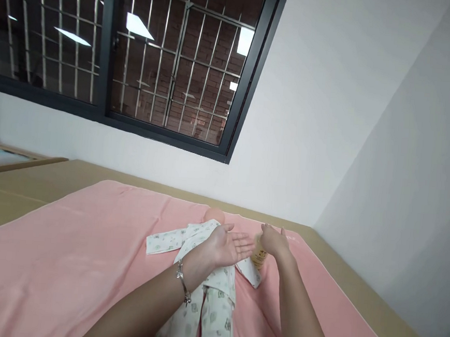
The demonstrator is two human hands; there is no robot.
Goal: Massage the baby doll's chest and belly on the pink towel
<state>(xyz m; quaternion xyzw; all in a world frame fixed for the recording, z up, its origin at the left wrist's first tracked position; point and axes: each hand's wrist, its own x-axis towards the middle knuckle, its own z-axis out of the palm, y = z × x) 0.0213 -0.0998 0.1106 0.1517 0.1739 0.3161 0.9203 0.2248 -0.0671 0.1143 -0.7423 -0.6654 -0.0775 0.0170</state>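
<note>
My left hand [234,248] is open, its palm turned up and its fingers stretched toward a yellowish bottle [259,255] with dark print. The bottle is in my right hand [274,241], whose fingers are closed around its upper part; the grip itself is partly hidden by the back of the hand. Below my hands lies a doll [214,215] on its back, in a white printed top [167,241] and matching trousers [217,316]. My left forearm crosses in front of its body and hides part of it. One sleeve stretches left, the other shows just under the bottle.
A pink blanket [87,240] with some creases lies beneath the doll on a tan padded surface [72,174]. Beyond it rises a white wall [309,92] with a dark-framed, barred window [113,50]. A wooden-edged frame [23,155] stands at the far left.
</note>
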